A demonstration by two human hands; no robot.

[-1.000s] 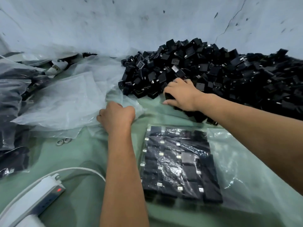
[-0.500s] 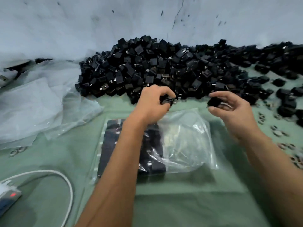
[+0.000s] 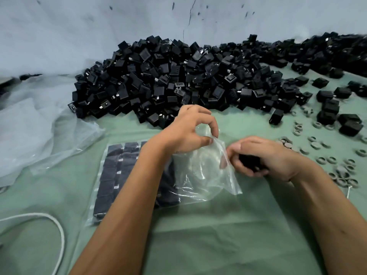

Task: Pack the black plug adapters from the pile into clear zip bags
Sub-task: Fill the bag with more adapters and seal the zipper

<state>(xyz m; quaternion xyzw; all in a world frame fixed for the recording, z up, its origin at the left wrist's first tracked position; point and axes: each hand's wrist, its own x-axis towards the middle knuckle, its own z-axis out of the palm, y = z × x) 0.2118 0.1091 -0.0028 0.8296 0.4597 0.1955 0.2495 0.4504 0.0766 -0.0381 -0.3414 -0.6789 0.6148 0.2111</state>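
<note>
A big pile of black plug adapters (image 3: 178,82) lies against the wall at the back. In front of it my left hand (image 3: 188,130) pinches the top edge of an empty clear zip bag (image 3: 204,175) between thumb and fingers, lifting its mouth. My right hand (image 3: 262,157) is just right of the bag's mouth, its fingers curled round a black adapter (image 3: 249,160) that is partly hidden in the palm. Under my left forearm lies a filled clear bag of adapters (image 3: 117,175) in neat rows.
Loose adapters (image 3: 337,108) and several small grey rings (image 3: 337,167) are scattered on the green table cover (image 3: 218,235) at the right. Crumpled clear plastic (image 3: 35,132) is heaped at the left. A white cable (image 3: 49,221) curves at the bottom left.
My left hand moved from the pile down to the empty bag and now pinches its mouth. My right hand came left and lower, closing round its adapter beside the bag opening.
</note>
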